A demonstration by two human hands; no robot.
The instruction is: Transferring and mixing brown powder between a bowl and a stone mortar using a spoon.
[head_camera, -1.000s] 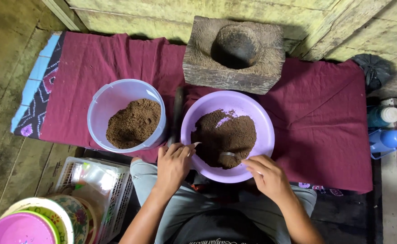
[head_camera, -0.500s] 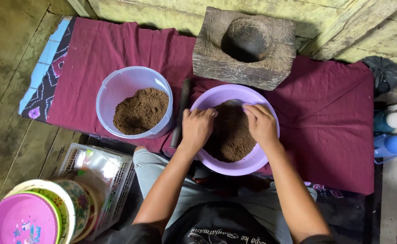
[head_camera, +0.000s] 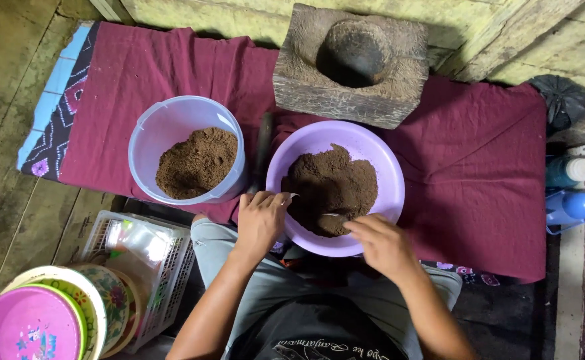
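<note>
A purple bowl [head_camera: 387, 167] of brown powder [head_camera: 332, 180] sits on a maroon cloth [head_camera: 479, 173] in front of my knees. My left hand [head_camera: 260, 221] grips the bowl's near-left rim, fingers curled over the edge. My right hand [head_camera: 382, 243] is at the near rim, pinching a small spoon-like tool [head_camera: 332, 216] whose tip lies in the powder. Left of the bowl stands a pale plastic tub [head_camera: 172, 123], part full of the same brown powder [head_camera: 196, 163]. A dark stick [head_camera: 264, 143] lies between the two.
A rough stone mortar [head_camera: 306, 80] stands behind the bowl against the wall. A white plastic basket [head_camera: 166, 267] and stacked coloured plates [head_camera: 32, 320] are at the lower left. Blue bottles [head_camera: 572, 193] and a black bag [head_camera: 562, 100] are on the right.
Both hands have drawn back from the middle of the powder to the bowl's near rim. The view has shifted slightly.
</note>
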